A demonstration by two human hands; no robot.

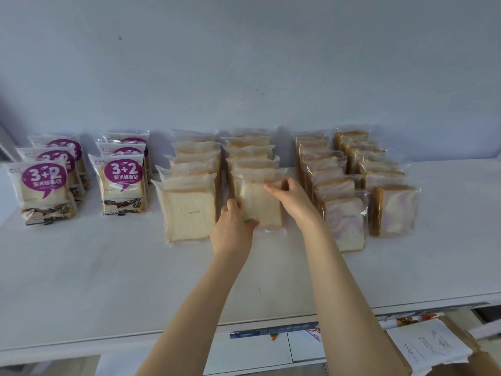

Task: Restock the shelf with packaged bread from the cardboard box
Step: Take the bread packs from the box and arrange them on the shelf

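At the lower right, below the front edge of the flat white shelf (108, 280), sits a brown cardboard box (484, 359) with a white handwritten paper label (431, 346). Both bare arms reach across the shelf, where the left hand (233, 226) grips the lower left corner and the right hand (292, 198) pinches the upper right edge of a clear plastic pack of white sliced bread (260, 204), upright at the front of the 2nd of 2 plain rows. Left of these stand 2 rows of purple-labelled "3+2" bread packs (123, 183) and right of them 2 rows of pink-swirled bread packs (344, 221), all before a plain pale grey-blue wall (244, 63) with 1 small dark mark (119, 38).
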